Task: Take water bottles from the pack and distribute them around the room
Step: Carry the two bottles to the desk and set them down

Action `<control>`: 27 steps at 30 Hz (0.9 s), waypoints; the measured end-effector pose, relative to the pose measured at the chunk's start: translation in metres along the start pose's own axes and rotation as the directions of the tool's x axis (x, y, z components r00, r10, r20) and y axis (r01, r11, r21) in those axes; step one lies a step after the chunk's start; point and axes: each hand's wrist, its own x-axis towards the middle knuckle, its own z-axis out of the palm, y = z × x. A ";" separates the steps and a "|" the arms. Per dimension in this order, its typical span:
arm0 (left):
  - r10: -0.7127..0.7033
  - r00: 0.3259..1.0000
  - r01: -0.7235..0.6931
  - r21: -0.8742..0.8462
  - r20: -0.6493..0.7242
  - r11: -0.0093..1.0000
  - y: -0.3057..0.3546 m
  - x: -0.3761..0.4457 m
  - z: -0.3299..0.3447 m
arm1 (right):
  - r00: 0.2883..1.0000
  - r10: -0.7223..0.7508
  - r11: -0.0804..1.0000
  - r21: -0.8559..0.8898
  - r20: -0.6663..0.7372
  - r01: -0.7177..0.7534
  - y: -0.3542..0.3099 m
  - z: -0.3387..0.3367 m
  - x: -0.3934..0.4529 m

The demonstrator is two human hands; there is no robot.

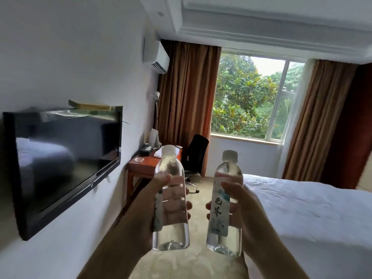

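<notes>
I hold two clear water bottles upright in front of me, side by side and slightly apart. My left hand (147, 210) grips the left water bottle (171, 170) around its middle; its label faces away. My right hand (241, 204) grips the right water bottle (227, 172), whose white-and-blue label with dark characters faces me. Both bottles have pale caps and look full. The pack is not in view.
A black TV (60, 164) hangs on the left wall. Beyond it stands a wooden desk (138, 164) with small items, and a black office chair (196, 154). A white bed (302, 214) fills the right. Carpeted floor (199, 200) runs between them toward the window (247, 97).
</notes>
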 end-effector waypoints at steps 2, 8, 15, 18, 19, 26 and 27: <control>-0.034 0.999 0.035 -0.020 0.036 0.999 0.000 0.060 0.009 | 1.000 -0.004 1.000 -0.014 -0.019 0.004 0.004 -0.010 0.050; -0.041 0.990 0.038 0.024 0.138 0.999 -0.009 0.218 0.040 | 0.993 -0.012 1.000 0.007 -0.116 0.013 0.023 -0.058 0.194; -0.047 0.973 0.024 0.104 0.227 0.994 -0.049 0.410 0.068 | 0.994 0.007 0.996 0.086 -0.112 0.002 0.088 -0.127 0.375; -0.037 0.976 0.012 0.118 0.213 0.993 -0.055 0.497 0.078 | 0.997 0.005 0.994 0.112 -0.074 0.003 0.108 -0.153 0.467; -0.033 0.979 0.008 0.119 0.203 0.993 -0.054 0.525 0.081 | 0.998 0.005 0.993 0.119 -0.056 0.001 0.113 -0.160 0.497; 0.048 0.998 -0.051 0.110 0.037 0.993 -0.033 0.684 0.071 | 0.995 0.025 0.997 0.070 0.098 -0.032 0.137 -0.157 0.689; 0.061 0.998 -0.064 0.112 0.022 0.992 -0.031 0.706 0.066 | 0.993 0.028 0.997 0.071 0.117 -0.037 0.143 -0.152 0.714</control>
